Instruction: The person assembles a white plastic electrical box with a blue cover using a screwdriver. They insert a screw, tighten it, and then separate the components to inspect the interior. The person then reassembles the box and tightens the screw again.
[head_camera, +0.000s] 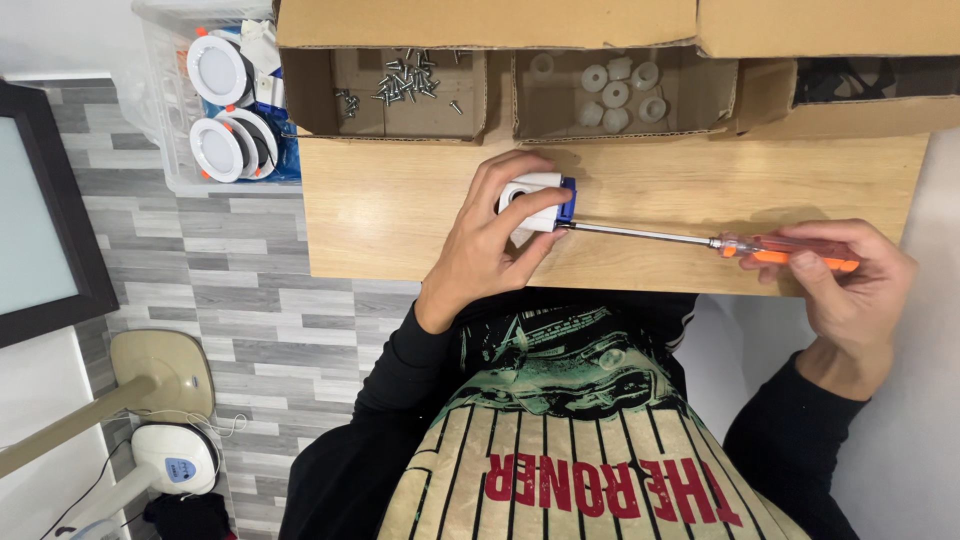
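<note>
left hand (480, 250) closed round small white plastic part (530, 200), mid bench (400, 210) | right hand (850, 280) closed on screwdriver (700, 241) handle, tip at part | part looks light, rigid, slippery; best pinched by its flat sides

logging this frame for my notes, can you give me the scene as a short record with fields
left hand: grips a small white and blue part on the wooden table
right hand: holds an orange-handled screwdriver, tip at the part's blue end
boxes: cardboard box of screws; one of white rollers
left side: clear bin of round white lights
</note>
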